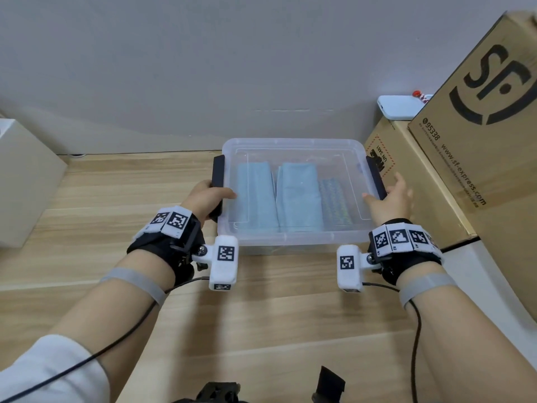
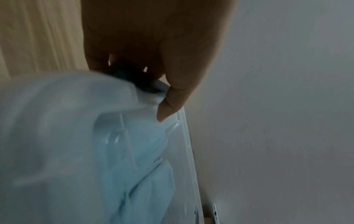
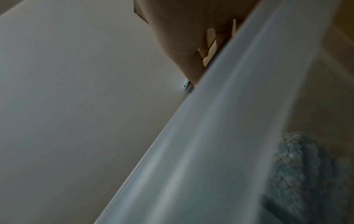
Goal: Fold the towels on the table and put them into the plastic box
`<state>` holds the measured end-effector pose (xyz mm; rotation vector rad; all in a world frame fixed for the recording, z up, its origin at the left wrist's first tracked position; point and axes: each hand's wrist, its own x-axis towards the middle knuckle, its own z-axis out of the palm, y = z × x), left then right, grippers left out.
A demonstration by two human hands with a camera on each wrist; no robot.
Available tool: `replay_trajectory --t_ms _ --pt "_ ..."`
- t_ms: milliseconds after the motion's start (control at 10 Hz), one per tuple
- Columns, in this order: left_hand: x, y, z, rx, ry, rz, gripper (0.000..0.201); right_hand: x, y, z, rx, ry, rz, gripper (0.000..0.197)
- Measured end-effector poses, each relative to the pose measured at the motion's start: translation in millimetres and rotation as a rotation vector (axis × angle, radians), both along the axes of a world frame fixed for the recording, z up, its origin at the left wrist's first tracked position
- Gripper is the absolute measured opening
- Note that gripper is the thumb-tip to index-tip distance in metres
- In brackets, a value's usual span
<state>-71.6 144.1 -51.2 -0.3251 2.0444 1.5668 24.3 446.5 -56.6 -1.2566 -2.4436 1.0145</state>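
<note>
A clear plastic box (image 1: 290,238) with its lid on stands on the wooden table (image 1: 261,315). Through the lid I see two folded light blue towels (image 1: 255,196) (image 1: 299,196) and a smaller patterned towel (image 1: 334,199) side by side. My left hand (image 1: 207,199) grips the dark left latch (image 1: 218,170), thumb on the lid. My right hand (image 1: 389,199) lies open against the dark right latch (image 1: 374,175), fingers straight, thumb on the lid. The left wrist view shows the left hand (image 2: 153,60) on the latch (image 2: 138,80) above a blue towel (image 2: 134,166). The right wrist view shows the right hand (image 3: 182,37) beside the box rim (image 3: 220,136).
Two cardboard boxes (image 1: 479,141) (image 1: 406,175) stand close to the right of the plastic box, with a white device (image 1: 399,106) on the lower one. A white box (image 1: 23,181) sits at the left. A grey wall rises just behind.
</note>
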Motion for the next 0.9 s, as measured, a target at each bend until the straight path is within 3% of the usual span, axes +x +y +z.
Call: replay_trajectory --t_ms 200,400,500,700,800,900 --pt "-2 5 -14 0.036 0.02 -0.02 0.051 -9 8 -4 -0.205 -0.112 0.037 0.049" --pt "-5 15 -21 -0.138 0.116 -0.007 0.047 -17 7 -2 -0.121 -0.112 0.018 0.041" --pt "-3 23 -19 -0.266 0.203 -0.025 0.042 -16 6 -2 -0.121 -0.103 0.025 0.044" --pt "4 24 -15 -0.257 0.223 -0.03 0.046 -11 0 -9 -0.033 -0.1 0.075 0.043" --pt "5 23 -12 -0.292 0.253 -0.063 0.049 -10 -2 -9 -0.084 -0.074 0.105 0.065" --pt "6 21 -9 -0.287 0.236 -0.066 0.049 -17 -7 4 -0.163 0.089 0.165 0.065"
